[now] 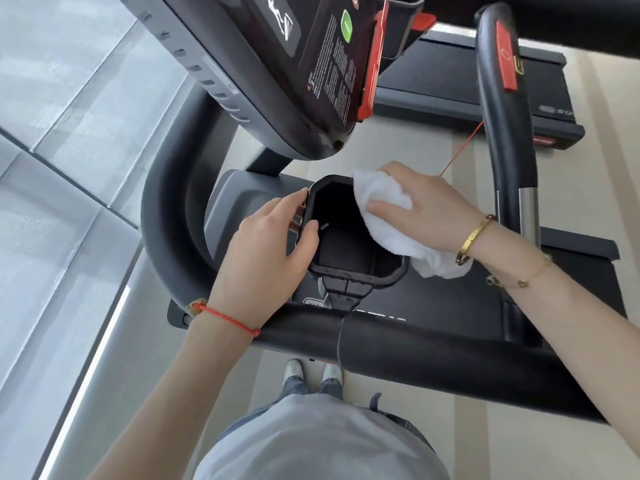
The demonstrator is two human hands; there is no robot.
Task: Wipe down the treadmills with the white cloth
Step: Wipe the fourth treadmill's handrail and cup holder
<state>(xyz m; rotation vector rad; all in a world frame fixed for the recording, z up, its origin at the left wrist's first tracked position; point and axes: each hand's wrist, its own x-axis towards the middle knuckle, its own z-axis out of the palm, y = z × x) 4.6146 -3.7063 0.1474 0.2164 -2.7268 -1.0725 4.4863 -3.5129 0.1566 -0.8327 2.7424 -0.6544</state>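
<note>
Nearest the camera are the person's pale grey shirt (311,441), jeans and two light shoes (313,370) on the beige floor (485,445). Just beyond runs the treadmill's black padded handlebar (433,351), crossing from lower right toward the left, where it curves up and away.

Over that bar, the left hand (266,251), with a red string bracelet (227,315) at the wrist, grips the left rim of a black removable cup holder (356,268): the thumb hooks over the inner edge and the fingers curl round the outer wall. The holder is an open, deep black tub held above the treadmill's grey console shelf (235,195).

The right hand (426,206), wearing a gold bangle (472,239) and a thin gold chain (530,277), lies on the white cloth (388,216) with fingers fairly straight, thumb on top of the fabric, pressing it onto the holder's right rim. The cloth sits under the palm, bunched, spilling out beyond the fingertips at the far end and hanging loose below the wrist at the near end.

Farther off, the black console (304,74) shows a green button (346,26) and red trim. To the right stands an upright black handle (502,126) with a red strip, and behind it a second treadmill's deck (450,84).
</note>
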